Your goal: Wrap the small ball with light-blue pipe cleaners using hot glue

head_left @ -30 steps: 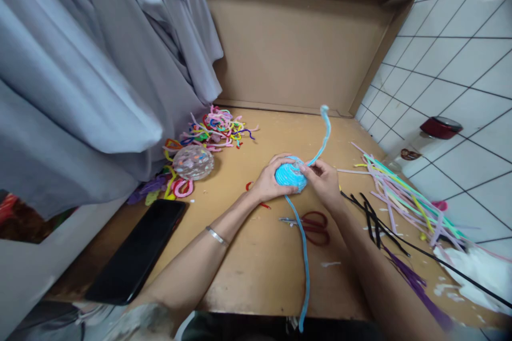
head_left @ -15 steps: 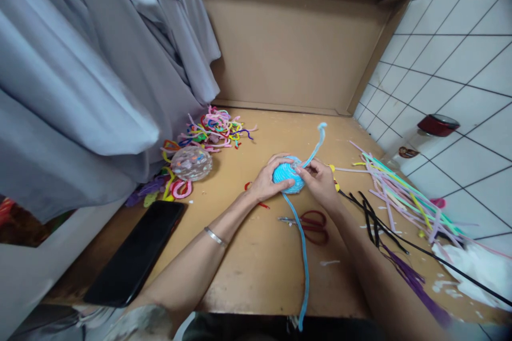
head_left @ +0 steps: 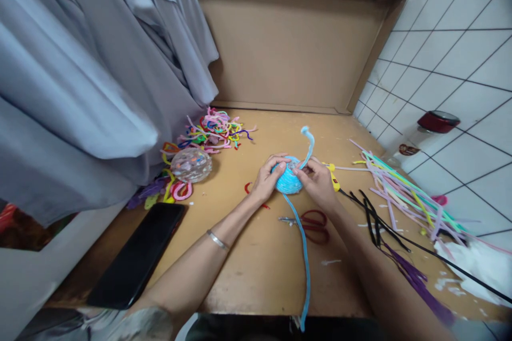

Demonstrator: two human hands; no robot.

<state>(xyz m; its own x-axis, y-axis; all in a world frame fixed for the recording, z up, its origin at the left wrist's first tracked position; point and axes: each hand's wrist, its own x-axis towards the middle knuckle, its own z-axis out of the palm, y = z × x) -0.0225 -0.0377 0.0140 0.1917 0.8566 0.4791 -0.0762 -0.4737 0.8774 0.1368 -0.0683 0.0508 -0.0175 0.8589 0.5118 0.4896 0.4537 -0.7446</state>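
A ball wound with light blue pipe cleaner [head_left: 288,181] sits between my two hands above the table. My left hand [head_left: 267,177] grips its left side, thumb on the upper front. With finger and thumb, my right hand [head_left: 316,178] pinches the blue pipe cleaner [head_left: 310,150] at the ball's top right; its free end curls upward. A small greyish patch shows at the top of the winding. From the ball's underside, a long blue tail [head_left: 305,256] hangs over the table's front edge. Beneath it lie red-handled scissors [head_left: 314,226].
At left are a black phone [head_left: 138,256], a clear faceted ball [head_left: 191,165] and a heap of coloured pipe cleaners [head_left: 216,127]. To the right lie a yellow glue gun [head_left: 334,177] with black cord, loose pastel stems [head_left: 404,192] and a red-lidded jar [head_left: 438,121]. Cardboard [head_left: 288,48] stands behind.
The pipe cleaner's free end has swung left and bent over. My left thumb has moved from the ball's lower front to its upper part. My right hand stays at the top of the ball.
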